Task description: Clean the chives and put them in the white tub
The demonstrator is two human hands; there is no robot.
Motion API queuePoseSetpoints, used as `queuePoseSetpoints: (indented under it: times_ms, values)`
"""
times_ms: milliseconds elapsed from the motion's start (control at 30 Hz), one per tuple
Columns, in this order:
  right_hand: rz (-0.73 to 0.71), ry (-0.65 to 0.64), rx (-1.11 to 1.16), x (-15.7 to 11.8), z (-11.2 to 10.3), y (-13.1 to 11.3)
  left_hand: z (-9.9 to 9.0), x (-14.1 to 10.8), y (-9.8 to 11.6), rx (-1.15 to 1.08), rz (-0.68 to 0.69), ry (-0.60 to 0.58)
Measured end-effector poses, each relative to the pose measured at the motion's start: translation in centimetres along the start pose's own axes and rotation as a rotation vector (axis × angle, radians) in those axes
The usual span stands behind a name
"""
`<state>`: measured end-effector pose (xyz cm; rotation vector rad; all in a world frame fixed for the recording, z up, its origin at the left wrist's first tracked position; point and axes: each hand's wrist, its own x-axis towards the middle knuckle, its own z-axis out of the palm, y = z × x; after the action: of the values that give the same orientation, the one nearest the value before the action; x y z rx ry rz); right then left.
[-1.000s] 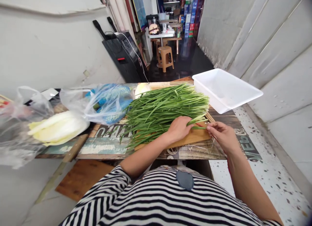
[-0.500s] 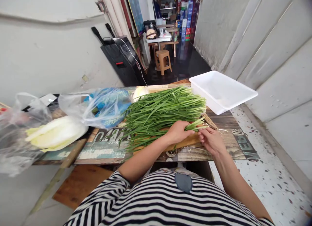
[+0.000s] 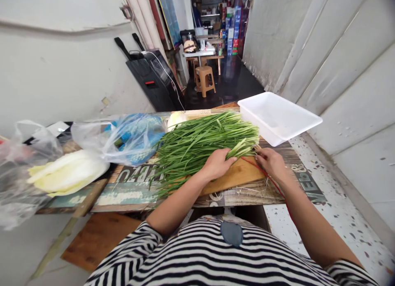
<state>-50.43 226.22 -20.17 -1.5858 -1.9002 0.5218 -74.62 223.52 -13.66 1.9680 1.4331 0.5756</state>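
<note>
A large pile of garlic chives (image 3: 203,142) lies on a wooden cutting board (image 3: 237,175), pale stem ends to the right. My left hand (image 3: 217,164) is closed round a small bunch of chives (image 3: 242,148) at the near edge of the pile. Just right of the stem ends, my right hand (image 3: 271,162) has its fingers pinched together beside some brown straw-like strands (image 3: 256,147). What they grip, if anything, is hidden. A thin red string (image 3: 262,169) runs from the board toward my right forearm.
A white plastic tub (image 3: 279,117) stands at the table's right back. To the left are a napa cabbage (image 3: 69,170), a blue bag (image 3: 138,136) and clear plastic bags (image 3: 18,170). A long knife's wooden handle (image 3: 91,199) lies over the front edge of the patterned table (image 3: 123,195).
My right hand has moved from the stem tips up and right to the brown strands. The bunch in my left hand has shifted up against the pile, baring more board and the red string.
</note>
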Motion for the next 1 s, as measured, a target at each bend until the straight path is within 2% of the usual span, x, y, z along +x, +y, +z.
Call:
queuePoseSetpoints:
  times_ms: [67,167,333,433,600,700,800,900,1000]
  values:
    - [-0.075,-0.054,-0.117,0.5,1.0,-0.1,0.1,0.2,-0.2,-0.073,-0.015,-0.013]
    - [-0.068,-0.091,-0.14,0.7,1.2,-0.5,0.0,0.2,-0.2,-0.145,-0.028,-0.023]
    - [-0.144,-0.157,-0.034,-2.1,-2.0,-2.6,-0.2,-0.4,0.7,0.01,0.045,0.05]
    - [-0.141,-0.137,0.126,-4.5,-3.3,-3.8,0.4,-0.4,1.0,0.058,0.108,0.032]
    - [0.062,-0.076,0.488,-5.8,-2.2,-4.1,1.4,-0.1,0.6,0.021,0.122,-0.057]
    - [0.255,-0.063,0.869,-5.7,-0.5,-4.9,1.6,0.0,0.4,-0.045,0.113,-0.11]
    - [0.447,-0.072,1.196,-5.7,1.5,-6.6,1.6,0.0,0.3,-0.068,0.124,-0.107]
    - [0.562,-0.063,1.317,-5.5,2.8,-7.8,1.6,0.1,0.1,-0.126,0.118,-0.144]
    - [0.636,-0.016,1.36,-4.8,2.3,-6.8,1.3,0.1,-0.4,-0.165,0.043,-0.156]
